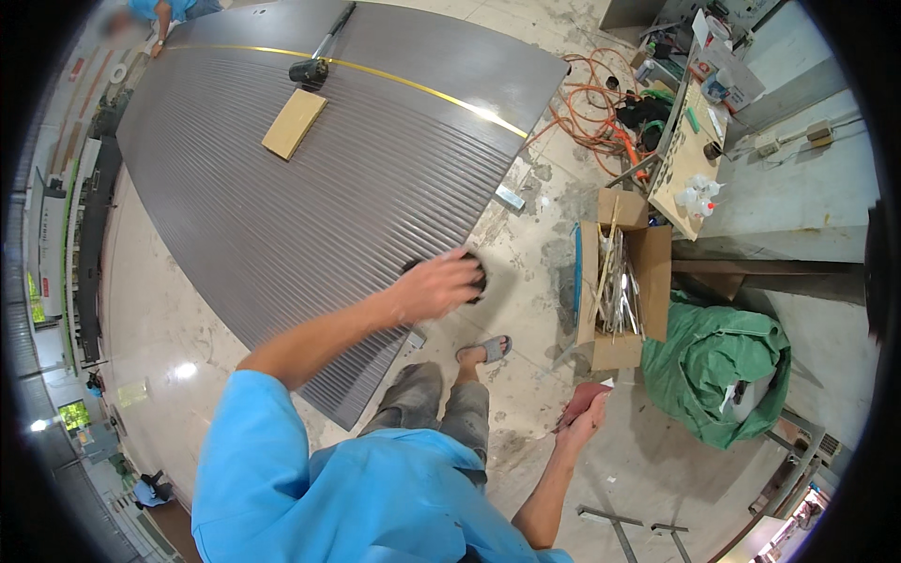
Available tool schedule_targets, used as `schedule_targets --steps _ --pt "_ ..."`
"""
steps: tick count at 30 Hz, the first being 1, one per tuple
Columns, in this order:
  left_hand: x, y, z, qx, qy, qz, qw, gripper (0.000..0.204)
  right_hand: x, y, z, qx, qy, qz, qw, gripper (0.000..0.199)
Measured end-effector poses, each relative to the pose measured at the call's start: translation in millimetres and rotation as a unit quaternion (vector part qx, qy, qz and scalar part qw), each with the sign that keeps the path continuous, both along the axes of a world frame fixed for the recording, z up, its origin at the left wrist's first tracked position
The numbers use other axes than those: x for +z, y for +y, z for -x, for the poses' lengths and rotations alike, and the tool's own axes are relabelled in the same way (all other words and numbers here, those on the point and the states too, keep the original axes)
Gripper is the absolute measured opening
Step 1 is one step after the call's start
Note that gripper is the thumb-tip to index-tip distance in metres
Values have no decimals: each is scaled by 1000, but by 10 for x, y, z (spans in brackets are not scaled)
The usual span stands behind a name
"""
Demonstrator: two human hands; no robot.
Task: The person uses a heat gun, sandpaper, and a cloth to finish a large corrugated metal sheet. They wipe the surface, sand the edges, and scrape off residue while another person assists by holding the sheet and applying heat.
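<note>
My left hand [439, 286], smeared by motion, is at the right edge of a large grey ribbed panel [235, 197]. Its fingers curl over a soft-looking black thing [477, 278], perhaps a cloth or pad; the hand hides most of it. Away from the panel, lower on the right, my right hand [586, 420] is closed on a folded reddish-brown sheet [579, 398] that looks like sandpaper, with a pale corner sticking up. On the panel lie a flat tan block [294, 124] and a black-headed mallet [309, 72] with a long handle. A gold strip [413, 82] crosses the panel.
An open cardboard box [655, 272] of metal offcuts stands right of the panel, with a green tarp bundle [718, 366] behind it. Orange cords [587, 103] tangle on the floor near a cluttered bench [690, 174]. Another person's hand [158, 47] touches the panel's far left.
</note>
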State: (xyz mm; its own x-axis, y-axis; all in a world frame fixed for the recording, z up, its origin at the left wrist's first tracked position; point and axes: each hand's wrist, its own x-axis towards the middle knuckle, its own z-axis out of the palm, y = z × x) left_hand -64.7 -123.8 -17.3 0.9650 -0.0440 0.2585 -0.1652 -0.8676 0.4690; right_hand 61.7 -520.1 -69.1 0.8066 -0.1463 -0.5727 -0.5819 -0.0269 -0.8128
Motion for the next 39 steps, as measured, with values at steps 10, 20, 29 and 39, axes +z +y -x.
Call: schedule_targets --steps 10,20,29,39 --pt "-154 -10 -701 412 42 -95 905 55 -264 465 -385 22 76 -46 996 44" --pt "758 304 -1773 251 168 324 897 47 519 2340 -1410 152 -24 -263 952 21" --pt "563 413 -1593 422 132 411 797 51 680 3708 -1758 468 -166 -323 806 28" --pt "163 898 -267 710 146 -206 658 64 -164 5045 -3472 391 -492 -93 773 30"
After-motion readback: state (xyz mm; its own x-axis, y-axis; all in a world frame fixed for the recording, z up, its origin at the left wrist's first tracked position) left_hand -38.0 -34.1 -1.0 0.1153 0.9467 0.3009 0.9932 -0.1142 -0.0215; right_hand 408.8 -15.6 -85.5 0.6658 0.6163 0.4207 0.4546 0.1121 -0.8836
